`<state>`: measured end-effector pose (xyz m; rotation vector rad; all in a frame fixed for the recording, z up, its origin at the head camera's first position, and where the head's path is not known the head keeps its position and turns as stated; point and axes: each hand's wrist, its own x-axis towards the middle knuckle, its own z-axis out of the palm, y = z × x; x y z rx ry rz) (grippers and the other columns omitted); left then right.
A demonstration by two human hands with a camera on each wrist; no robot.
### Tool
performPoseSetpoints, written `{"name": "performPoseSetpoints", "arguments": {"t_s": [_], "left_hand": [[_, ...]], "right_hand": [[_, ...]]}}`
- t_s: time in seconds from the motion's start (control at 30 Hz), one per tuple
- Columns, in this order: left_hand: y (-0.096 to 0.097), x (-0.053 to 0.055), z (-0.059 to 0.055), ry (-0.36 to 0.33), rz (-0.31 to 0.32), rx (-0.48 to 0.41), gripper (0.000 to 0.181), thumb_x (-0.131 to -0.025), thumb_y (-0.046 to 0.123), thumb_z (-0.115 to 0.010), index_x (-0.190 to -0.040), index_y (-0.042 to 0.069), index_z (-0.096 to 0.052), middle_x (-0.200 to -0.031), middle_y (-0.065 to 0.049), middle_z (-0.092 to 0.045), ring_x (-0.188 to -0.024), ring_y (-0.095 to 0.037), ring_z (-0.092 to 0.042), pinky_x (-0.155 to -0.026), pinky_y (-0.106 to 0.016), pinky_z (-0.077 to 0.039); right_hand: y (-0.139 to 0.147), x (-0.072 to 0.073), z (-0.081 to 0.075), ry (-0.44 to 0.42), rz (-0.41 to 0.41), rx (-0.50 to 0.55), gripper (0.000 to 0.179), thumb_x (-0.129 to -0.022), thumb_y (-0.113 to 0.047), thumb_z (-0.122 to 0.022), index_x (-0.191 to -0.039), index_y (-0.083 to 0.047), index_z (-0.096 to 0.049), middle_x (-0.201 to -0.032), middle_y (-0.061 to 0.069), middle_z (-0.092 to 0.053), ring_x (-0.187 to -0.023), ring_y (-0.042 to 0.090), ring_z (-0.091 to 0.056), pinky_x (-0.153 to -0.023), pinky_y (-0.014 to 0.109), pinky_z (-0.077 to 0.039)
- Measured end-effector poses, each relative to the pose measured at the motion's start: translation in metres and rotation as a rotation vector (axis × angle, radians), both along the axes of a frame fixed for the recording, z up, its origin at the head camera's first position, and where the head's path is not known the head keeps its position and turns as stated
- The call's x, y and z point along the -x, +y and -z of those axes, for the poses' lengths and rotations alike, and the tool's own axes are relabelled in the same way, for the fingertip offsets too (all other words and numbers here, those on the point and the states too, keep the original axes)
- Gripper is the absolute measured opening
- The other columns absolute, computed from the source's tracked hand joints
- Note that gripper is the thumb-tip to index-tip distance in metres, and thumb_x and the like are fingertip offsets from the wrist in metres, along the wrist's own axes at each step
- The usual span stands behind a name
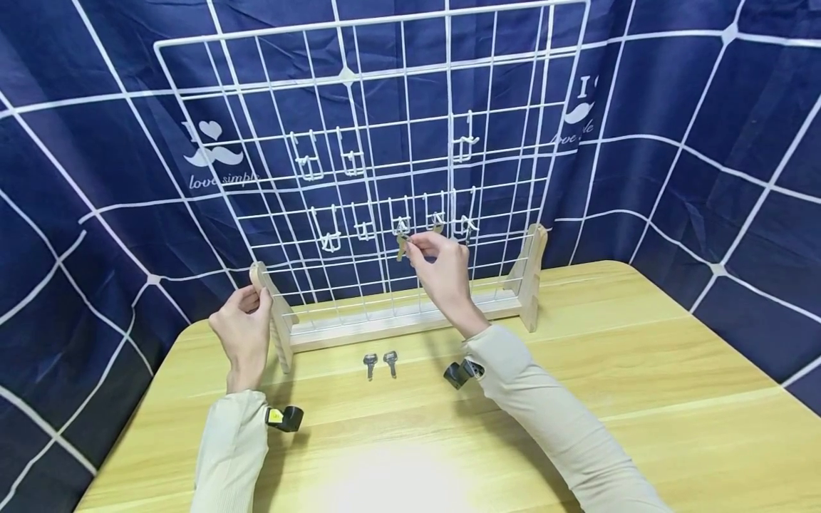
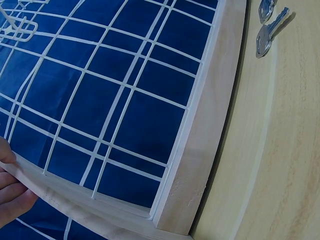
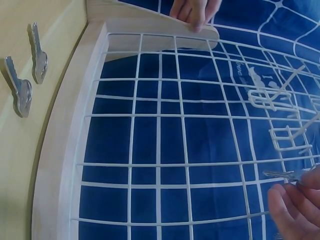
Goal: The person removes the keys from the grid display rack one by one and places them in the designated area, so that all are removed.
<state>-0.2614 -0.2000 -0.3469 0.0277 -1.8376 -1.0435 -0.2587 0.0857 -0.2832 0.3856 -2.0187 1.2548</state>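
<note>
My right hand [image 1: 444, 269] pinches a small metal key [image 1: 402, 247] between thumb and fingers, right at one of the lower white hooks on the wire grid. In the right wrist view the key [image 3: 279, 174] points out from the fingertips toward the grid. My left hand [image 1: 244, 329] grips the top of the rack's left wooden upright [image 1: 277, 324]; the left wrist view shows its fingers [image 2: 15, 200] against the wood. Two more keys, a left one [image 1: 370, 365] and a right one [image 1: 390, 362], lie side by side on the table before the rack.
The white wire grid [image 1: 385, 127] stands in a wooden base [image 1: 398, 325] on the table [image 1: 641, 342]. Several white hooks hang on it, such as an upper right hook [image 1: 465, 147]. Keys hang on lower hooks right of my hand. A dark blue curtain [image 1: 680, 107] surrounds the table.
</note>
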Motion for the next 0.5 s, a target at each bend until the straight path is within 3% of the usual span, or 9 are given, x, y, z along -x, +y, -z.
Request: {"name": "performPoseSetpoints", "arguments": {"t_s": [0.5], "left_hand": [[-0.0002,-0.0002,0.0000,0.003,0.008,-0.014,0.018,-0.082,0.002,-0.065,-0.089,-0.014,-0.070,-0.078,-0.026,-0.070,-0.062,0.025,-0.046,-0.061,0.000,-0.037]], "right_hand": [[0.0018,-0.0040,0.0004,0.034,-0.011,0.047,0.012,-0.088,-0.007,-0.067,-0.096,0.000,-0.072,-0.083,0.012,-0.073,-0.067,0.019,-0.069,-0.059,0.021,-0.053]]}}
